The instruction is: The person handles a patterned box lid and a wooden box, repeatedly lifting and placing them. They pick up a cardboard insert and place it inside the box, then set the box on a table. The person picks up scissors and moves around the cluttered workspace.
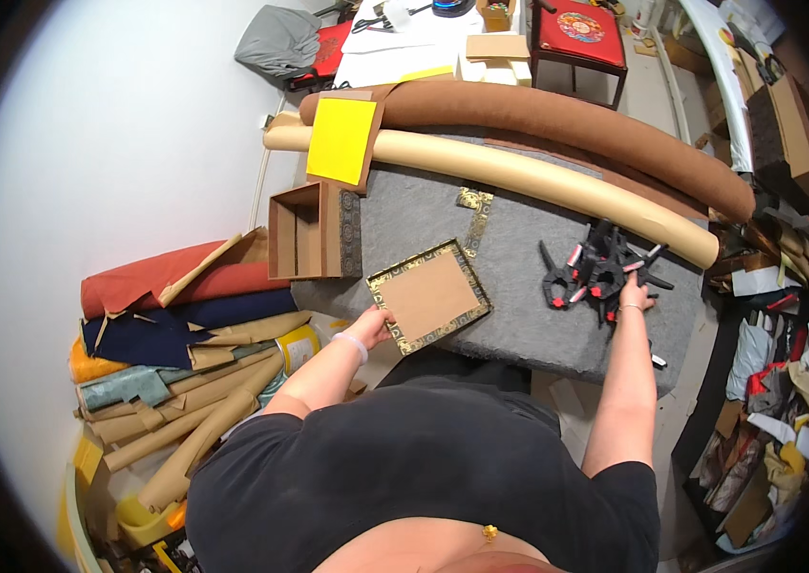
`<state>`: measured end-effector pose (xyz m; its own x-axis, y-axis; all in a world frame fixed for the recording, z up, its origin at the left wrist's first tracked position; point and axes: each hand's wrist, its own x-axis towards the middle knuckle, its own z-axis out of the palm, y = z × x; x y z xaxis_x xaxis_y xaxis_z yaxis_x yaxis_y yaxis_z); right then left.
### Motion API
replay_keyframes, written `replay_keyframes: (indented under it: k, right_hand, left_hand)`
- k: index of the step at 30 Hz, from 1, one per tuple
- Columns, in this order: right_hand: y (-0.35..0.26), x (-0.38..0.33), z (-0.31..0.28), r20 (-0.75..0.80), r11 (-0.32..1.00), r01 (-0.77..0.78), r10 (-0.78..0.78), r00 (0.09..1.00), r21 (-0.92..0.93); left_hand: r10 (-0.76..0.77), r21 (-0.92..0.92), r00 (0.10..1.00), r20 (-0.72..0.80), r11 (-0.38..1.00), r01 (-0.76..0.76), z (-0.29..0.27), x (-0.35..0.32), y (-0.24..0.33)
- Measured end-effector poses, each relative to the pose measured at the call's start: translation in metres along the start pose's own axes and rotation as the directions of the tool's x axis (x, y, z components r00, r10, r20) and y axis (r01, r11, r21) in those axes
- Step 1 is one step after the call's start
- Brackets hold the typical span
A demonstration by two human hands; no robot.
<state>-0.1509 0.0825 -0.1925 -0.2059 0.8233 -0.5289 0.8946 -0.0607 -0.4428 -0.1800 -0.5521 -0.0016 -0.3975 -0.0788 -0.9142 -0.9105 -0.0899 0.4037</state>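
Note:
My left hand [378, 326] grips the near left edge of a shallow square box lid [431, 298], its centre tan board and its border black-and-gold patterned cloth. The lid is tilted above the near edge of the grey cloth-covered table [414, 205]. On the table's right side my right hand [636, 292] reaches into a pile of black spring clamps [603, 272] with red tips. Its fingers are closed around one of them, partly hidden among the others. Left of the lid an open brown box [301, 232] stands with the same patterned cloth on its side.
Long brown [538, 107] and cream rolls [519, 172] lie across the table's far side, with a yellow sheet [341, 140] on their left end. A strip of patterned cloth [481, 224] lies mid-table. Material rolls [185, 329] crowd the left floor; a scrap bin [787, 411] stands right.

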Motion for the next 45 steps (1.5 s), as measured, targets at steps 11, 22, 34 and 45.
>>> replay_keyframes:
  k: [11,22,34,45]
  right_hand:
    - [-0.062,-0.150,0.080,-0.016,0.998,0.055,-0.056,0.998,-0.038]
    - [-0.126,-0.294,0.157,0.152,1.000,0.008,-0.007,0.988,-0.009]
    - [-0.151,-0.392,0.207,0.259,0.962,0.272,-0.256,0.931,-0.027]
    - [-0.104,-0.320,0.129,0.365,0.658,0.750,-0.718,0.593,0.076]
  left_hand:
    - [0.005,0.010,0.999,-0.035,1.000,-0.005,-0.058,-0.018,0.032]
    - [-0.033,0.062,0.999,-0.016,0.998,0.034,-0.112,-0.011,0.031]
    - [0.011,0.244,0.984,-0.177,0.969,0.033,-0.148,-0.029,0.028]
    - [0.104,0.307,0.967,-0.232,0.951,-0.028,-0.134,-0.048,0.034]
